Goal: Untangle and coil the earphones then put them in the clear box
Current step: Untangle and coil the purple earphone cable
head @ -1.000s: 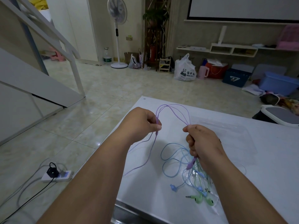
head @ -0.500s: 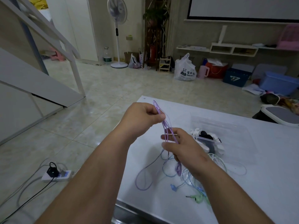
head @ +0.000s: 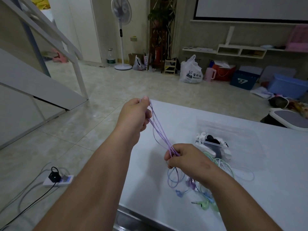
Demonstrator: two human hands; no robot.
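Observation:
A purple earphone cord [head: 160, 130] is stretched in several parallel strands between my two hands above the white table [head: 275, 189]. My left hand [head: 135, 115] pinches the upper end of the strands near the table's far left corner. My right hand [head: 183, 156] grips the lower end, closer to me. Under my right wrist lies a tangle of blue and green earphones [head: 205, 195], partly hidden by the arm. The clear box [head: 233, 130] stands behind my right hand, with white and black earphones [head: 215, 145] at its near wall.
The table's near edge runs below my arms. A power strip [head: 58, 180] with cables lies on the tiled floor at left. A grey-topped white object [head: 290, 118] sits beyond the table's far right. Bags, bins and a fan line the back wall.
My hands have drawn apart: the left rose up and away, the right dropped toward me, so the purple strands now run taut. The loose purple loop has left the table.

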